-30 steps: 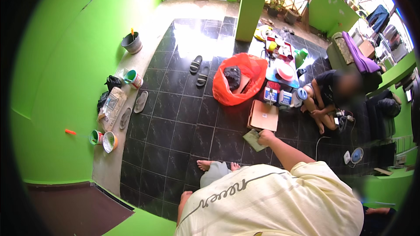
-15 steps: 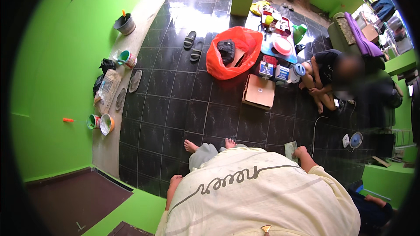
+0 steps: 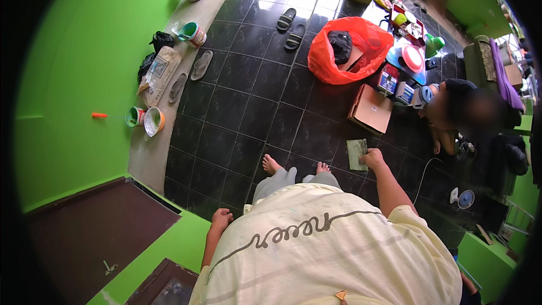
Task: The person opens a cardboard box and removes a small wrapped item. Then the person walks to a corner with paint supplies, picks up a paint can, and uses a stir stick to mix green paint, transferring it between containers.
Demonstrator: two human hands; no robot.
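My right hand (image 3: 371, 159) is closed on one edge of a flat, rectangular grey-green piece (image 3: 357, 155), held out ahead of my body over the dark tiled floor. What the piece is made of does not show clearly. On the other side, my left hand (image 3: 222, 217) hangs beside my shirt with loosely bent fingers and nothing visible in it. Beyond the flat piece lies a brown cardboard box (image 3: 370, 109). Behind that box stands a large red plastic bag (image 3: 327, 68) with a black item and cardboard inside.
A person (image 3: 451, 99) sits on the floor at the right, near small boxes and a cable. A standing fan (image 3: 466, 199) is nearer. Along the left wall are buckets (image 3: 153, 122), a sack (image 3: 160, 76) and slippers (image 3: 201, 65). Black slides (image 3: 294, 36) lie ahead.
My right hand has swung forward with the flat piece, which now shows more fully. My view has shifted, so the room's things sit differently. The seated person leans further down.
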